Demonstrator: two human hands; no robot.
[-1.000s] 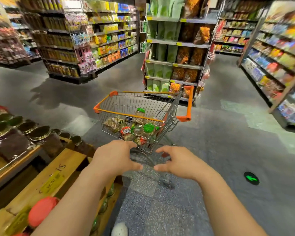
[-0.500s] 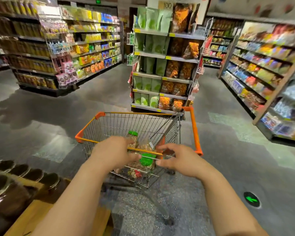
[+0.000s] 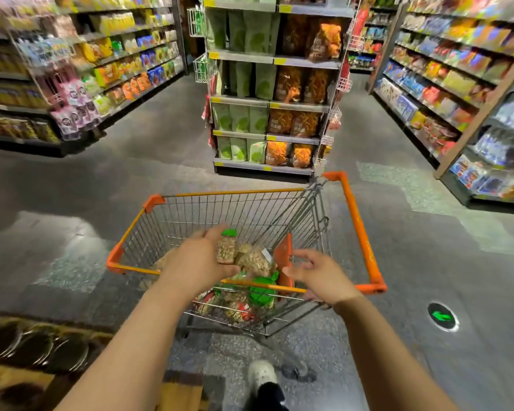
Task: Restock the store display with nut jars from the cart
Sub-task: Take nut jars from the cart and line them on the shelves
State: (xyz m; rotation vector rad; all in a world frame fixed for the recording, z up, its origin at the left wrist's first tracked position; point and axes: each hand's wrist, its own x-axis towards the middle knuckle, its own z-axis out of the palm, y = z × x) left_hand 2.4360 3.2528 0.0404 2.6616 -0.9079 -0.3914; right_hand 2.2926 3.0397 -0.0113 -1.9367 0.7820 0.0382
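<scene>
Nut jar (image 3: 226,247) pinched in left grip (image 3: 199,262) above cart rim (image 3: 137,269) | right grip (image 3: 315,274) spread, over rim

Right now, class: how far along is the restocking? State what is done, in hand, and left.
Done: nothing shows placed; the dark display jars at lower left are blurred. In hand: the left hand holds a green-lidded nut jar over the cart; the right hand reaches in, empty. Left: several jars remain inside.
</scene>
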